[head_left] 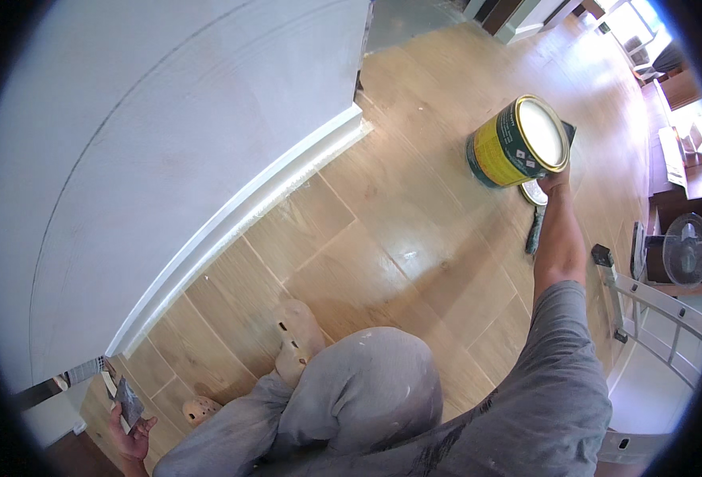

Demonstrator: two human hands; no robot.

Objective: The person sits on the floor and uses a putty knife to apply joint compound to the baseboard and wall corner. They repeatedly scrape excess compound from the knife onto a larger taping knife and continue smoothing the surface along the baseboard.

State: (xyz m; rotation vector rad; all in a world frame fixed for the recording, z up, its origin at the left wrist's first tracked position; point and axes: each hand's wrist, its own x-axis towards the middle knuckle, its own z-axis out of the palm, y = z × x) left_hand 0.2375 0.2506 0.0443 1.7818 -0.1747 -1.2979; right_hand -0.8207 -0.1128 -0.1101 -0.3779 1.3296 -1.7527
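At the lower left my left hand is closed around a putty knife with a flat grey blade, close to the wall's near end. My right arm reaches far out to the right. Its hand grips a yellow and dark green paint can at the side, with the fingers mostly hidden behind it. White paint shows inside the can's open top. Partly behind the can, a round lid lies beside a dark-handled tool, whose head I cannot make out.
A pale wall with a white baseboard runs along the left. An aluminium ladder and a fan are at the right. My bent knee and tan clog are low over the wood-look tile floor.
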